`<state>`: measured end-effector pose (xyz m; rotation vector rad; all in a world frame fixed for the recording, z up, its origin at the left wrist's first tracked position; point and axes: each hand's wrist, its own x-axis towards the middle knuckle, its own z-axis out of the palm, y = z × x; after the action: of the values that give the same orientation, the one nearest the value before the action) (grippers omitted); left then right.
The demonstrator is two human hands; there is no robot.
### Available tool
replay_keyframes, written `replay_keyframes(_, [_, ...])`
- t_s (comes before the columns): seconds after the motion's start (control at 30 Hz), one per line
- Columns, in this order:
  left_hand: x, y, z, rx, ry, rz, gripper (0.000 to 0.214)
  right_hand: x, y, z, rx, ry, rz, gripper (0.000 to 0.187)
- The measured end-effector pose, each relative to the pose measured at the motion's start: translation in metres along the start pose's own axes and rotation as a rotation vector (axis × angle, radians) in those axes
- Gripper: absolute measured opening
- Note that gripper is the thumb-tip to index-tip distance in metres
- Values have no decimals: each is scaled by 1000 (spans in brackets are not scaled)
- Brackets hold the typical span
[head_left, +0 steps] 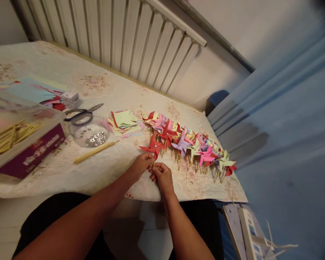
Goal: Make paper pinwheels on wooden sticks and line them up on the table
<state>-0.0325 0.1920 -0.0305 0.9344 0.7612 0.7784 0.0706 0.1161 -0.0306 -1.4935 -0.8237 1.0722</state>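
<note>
A red paper pinwheel (155, 145) on a thin wooden stick is held between my two hands near the table's front edge. My left hand (143, 164) pinches it just under the blades. Lower on the stick, the fingers of my right hand (161, 176) are closed round it. Part of the stick is hidden by my fingers. Right behind and to the right stand many finished-looking pinwheels (182, 144) in red, pink, purple, yellow and green, packed in a row.
Left of my hands lie a bundle of sticks (95, 152), a clear round dish (78, 141) of small metal pins, scissors (82, 115) and cut paper squares (124, 120). A plastic box (54, 117) of sticks stands far left. A power strip (250, 231) sits at lower right.
</note>
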Motion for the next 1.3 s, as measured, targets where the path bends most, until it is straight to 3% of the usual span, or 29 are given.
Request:
replay_keyframes(0.17, [2,5,-7,-9,79,-26,23,-1,0,0,-6,35,-8,14])
replay_keyframes(0.47, [-5,33,-27,-179,252,-37,17,-2,1,1,-8,68,-4,15])
replay_keyframes(0.93, [-2,34,-26,-194,281,-38,34,-2,1,2,4,62,1,16])
replay_keyframes(1.07, [-6,28,-18,-127,239,-49,42,-1,3,3,0,80,-7,15])
replay_keyframes(1.3, [-13,16,-9,33,-4,-160,40,-1,0,2,-18,56,-16,18])
